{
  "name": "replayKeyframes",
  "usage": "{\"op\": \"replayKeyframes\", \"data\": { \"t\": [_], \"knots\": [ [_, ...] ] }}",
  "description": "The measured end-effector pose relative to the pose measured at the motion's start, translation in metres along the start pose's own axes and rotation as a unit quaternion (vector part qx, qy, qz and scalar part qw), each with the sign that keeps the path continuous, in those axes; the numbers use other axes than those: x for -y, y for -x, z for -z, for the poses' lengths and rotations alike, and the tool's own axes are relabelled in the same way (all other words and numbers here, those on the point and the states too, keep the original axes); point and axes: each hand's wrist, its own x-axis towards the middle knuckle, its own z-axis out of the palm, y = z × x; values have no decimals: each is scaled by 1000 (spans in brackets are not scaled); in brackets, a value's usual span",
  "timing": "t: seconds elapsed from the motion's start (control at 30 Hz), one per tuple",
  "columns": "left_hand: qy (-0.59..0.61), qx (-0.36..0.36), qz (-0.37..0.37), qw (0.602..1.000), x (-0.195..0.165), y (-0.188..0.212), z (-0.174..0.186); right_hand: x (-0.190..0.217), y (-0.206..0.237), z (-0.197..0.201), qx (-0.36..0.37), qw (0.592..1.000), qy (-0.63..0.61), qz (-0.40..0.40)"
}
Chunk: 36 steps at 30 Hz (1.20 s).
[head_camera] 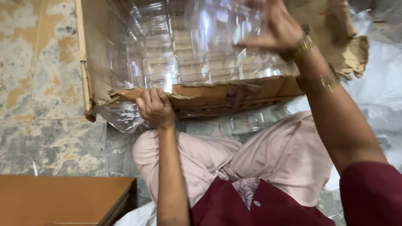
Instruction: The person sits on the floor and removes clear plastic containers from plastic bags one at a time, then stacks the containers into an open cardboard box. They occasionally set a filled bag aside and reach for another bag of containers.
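Left hand's grip (155,106) is curled tight over the torn near edge of a cardboard box (234,94), fingers folded down on the rim and pinching it. Right hand (276,29) is raised above the box with its fingers partly spread, and its grip closes on a clear plastic container (217,29) lifted over the open top; the see-through plastic blurs against the stack below, so exactly where the fingertips press is hard to tell. Gold bangles (312,62) circle the right wrist.

Inside the box lie many more clear plastic containers (167,62), nested in rows and filling most of it. The box lies on its side or is tilted toward the person, with its far right flap (351,50) ragged and bent outward. A crumpled clear plastic sheet (121,115) sticks out from under the box's near left corner, just beside the left hand, and more pale plastic sheeting (377,96) spreads to the right of the box.

The person sits on a mottled stone floor (42,83) in pale pink trousers (268,155) and a maroon top (268,205), knees just in front of the box. A brown wooden board (63,199) lies at the lower left, well apart from both hands
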Motion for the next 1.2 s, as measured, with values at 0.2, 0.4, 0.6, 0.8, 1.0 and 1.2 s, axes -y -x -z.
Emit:
{"op": "replayKeyframes", "data": {
  "t": [0.2, 0.4, 0.6, 0.8, 1.0, 1.2],
  "knots": [
    [5, 6, 10, 1000, -17, -19, 13, 137, 121, 33, 64, 978, -201, 7],
    [64, 61, 29, 996, -23, -12, 58, 164, 200, 0, 202, 952, -134, -188],
    [143, 25, -33, 989, -62, 40, 105, 170, 217, -7, 191, 951, -136, -203],
    [252, 529, 223, 779, -114, 117, 77, 166, 224, 2, 139, 851, -249, -441],
    [429, 649, 337, 530, -121, 137, 28, 157, 214, -20, 283, 638, -286, -656],
    [435, 656, 421, 452, -98, 126, 22, 189, 194, -47, 278, 566, -467, -620]
  ]
}}
